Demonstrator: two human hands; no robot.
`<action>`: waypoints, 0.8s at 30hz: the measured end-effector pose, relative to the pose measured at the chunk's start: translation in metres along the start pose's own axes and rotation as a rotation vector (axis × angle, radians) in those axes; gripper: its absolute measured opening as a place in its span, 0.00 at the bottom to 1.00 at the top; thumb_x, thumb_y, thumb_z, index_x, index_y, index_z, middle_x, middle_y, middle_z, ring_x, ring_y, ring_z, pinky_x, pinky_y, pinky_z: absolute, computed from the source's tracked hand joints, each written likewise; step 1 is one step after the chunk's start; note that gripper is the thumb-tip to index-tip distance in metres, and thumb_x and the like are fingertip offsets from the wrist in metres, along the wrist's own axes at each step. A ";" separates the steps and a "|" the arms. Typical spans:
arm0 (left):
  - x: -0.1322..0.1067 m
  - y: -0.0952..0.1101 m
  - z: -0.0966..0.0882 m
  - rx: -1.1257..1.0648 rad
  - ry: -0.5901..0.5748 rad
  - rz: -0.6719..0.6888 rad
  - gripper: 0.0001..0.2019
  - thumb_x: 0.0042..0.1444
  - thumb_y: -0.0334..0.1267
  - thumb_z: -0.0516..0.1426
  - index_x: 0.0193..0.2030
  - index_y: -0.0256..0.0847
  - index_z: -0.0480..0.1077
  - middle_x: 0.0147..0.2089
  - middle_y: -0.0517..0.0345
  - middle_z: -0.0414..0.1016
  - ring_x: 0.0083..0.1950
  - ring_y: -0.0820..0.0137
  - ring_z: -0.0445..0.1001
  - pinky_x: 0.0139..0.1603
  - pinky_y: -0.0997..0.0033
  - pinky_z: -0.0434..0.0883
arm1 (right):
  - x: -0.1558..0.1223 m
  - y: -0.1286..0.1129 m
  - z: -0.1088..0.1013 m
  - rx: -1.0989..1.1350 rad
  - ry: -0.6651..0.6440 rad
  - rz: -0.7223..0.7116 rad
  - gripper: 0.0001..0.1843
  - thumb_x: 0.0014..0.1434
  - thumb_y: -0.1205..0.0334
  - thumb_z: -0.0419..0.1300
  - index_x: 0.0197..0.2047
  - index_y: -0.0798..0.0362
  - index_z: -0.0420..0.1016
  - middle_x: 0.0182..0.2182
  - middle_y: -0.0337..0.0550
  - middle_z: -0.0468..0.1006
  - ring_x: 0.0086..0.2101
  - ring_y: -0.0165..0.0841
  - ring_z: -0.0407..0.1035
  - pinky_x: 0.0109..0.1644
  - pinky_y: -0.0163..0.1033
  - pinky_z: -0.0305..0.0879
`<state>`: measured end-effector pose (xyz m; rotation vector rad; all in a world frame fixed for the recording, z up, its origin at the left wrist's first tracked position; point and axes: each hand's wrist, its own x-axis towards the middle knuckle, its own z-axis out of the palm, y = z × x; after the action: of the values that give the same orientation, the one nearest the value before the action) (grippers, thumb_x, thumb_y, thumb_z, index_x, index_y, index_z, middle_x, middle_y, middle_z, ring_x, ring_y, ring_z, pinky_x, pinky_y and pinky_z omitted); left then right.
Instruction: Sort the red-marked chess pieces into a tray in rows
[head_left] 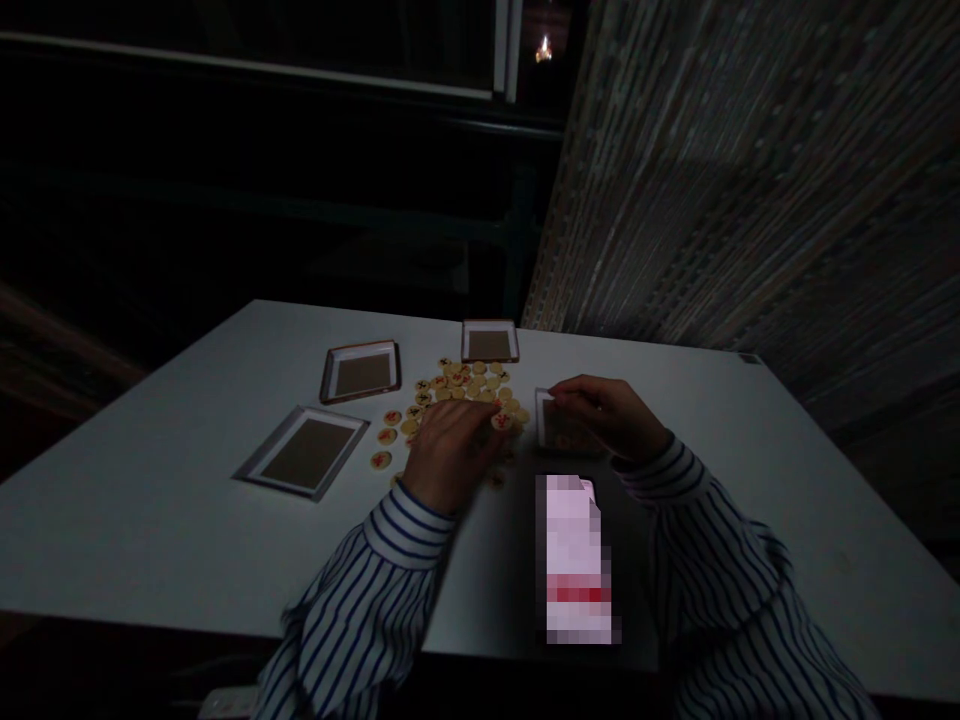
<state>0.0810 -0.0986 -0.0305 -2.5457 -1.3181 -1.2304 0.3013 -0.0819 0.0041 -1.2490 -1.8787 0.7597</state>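
Observation:
Several round pale game pieces (465,385) with red or dark marks lie scattered in the middle of a white table (150,520). My left hand (450,450) rests palm down among them, and its fingertips pinch one red-marked piece (501,421). My right hand (611,415) grips the rim of a small brown-bottomed tray (545,420) just right of the pile. Both arms wear striped sleeves.
Three more white-rimmed trays with brown bottoms lie on the table: one at the near left (304,452), one behind it (361,372), one at the back (490,342). A blurred pink object (576,560) lies between my forearms. A brick wall (750,180) rises at the right.

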 end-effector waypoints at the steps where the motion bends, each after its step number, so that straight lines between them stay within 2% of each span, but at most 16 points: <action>1: 0.004 0.001 0.001 -0.002 0.004 0.012 0.10 0.52 0.38 0.58 0.41 0.38 0.69 0.37 0.53 0.76 0.40 0.64 0.72 0.43 0.61 0.67 | 0.000 0.000 -0.002 -0.007 0.006 -0.007 0.10 0.53 0.58 0.57 0.35 0.55 0.75 0.29 0.43 0.79 0.30 0.31 0.72 0.33 0.36 0.68; 5: 0.018 0.005 0.006 -0.016 -0.007 0.047 0.10 0.52 0.38 0.58 0.41 0.38 0.70 0.37 0.53 0.76 0.40 0.65 0.72 0.44 0.61 0.67 | 0.001 0.001 -0.007 -0.036 0.037 -0.038 0.10 0.53 0.58 0.57 0.33 0.55 0.75 0.30 0.44 0.79 0.31 0.31 0.72 0.36 0.36 0.67; 13: 0.043 0.011 0.014 -0.039 -0.084 0.043 0.11 0.50 0.36 0.59 0.41 0.38 0.70 0.38 0.53 0.76 0.42 0.64 0.72 0.45 0.61 0.66 | 0.007 0.002 -0.013 -0.088 0.087 -0.030 0.09 0.52 0.59 0.57 0.31 0.55 0.74 0.27 0.41 0.77 0.27 0.28 0.68 0.32 0.33 0.64; 18: 0.054 0.012 0.022 -0.056 -0.093 0.063 0.11 0.50 0.37 0.59 0.41 0.36 0.70 0.38 0.51 0.76 0.42 0.63 0.72 0.44 0.61 0.66 | 0.012 0.006 -0.014 -0.127 0.072 -0.051 0.08 0.53 0.60 0.57 0.32 0.55 0.74 0.26 0.39 0.76 0.25 0.26 0.67 0.30 0.32 0.62; 24: 0.066 0.012 0.029 -0.075 -0.133 0.078 0.11 0.52 0.39 0.58 0.41 0.38 0.70 0.39 0.53 0.76 0.43 0.64 0.71 0.45 0.62 0.66 | 0.014 0.015 -0.015 -0.120 0.078 -0.068 0.07 0.54 0.60 0.57 0.32 0.54 0.73 0.28 0.40 0.77 0.27 0.28 0.69 0.32 0.33 0.64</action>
<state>0.1295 -0.0509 -0.0039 -2.7455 -1.2030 -1.1360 0.3174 -0.0626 0.0042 -1.2625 -1.9162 0.5611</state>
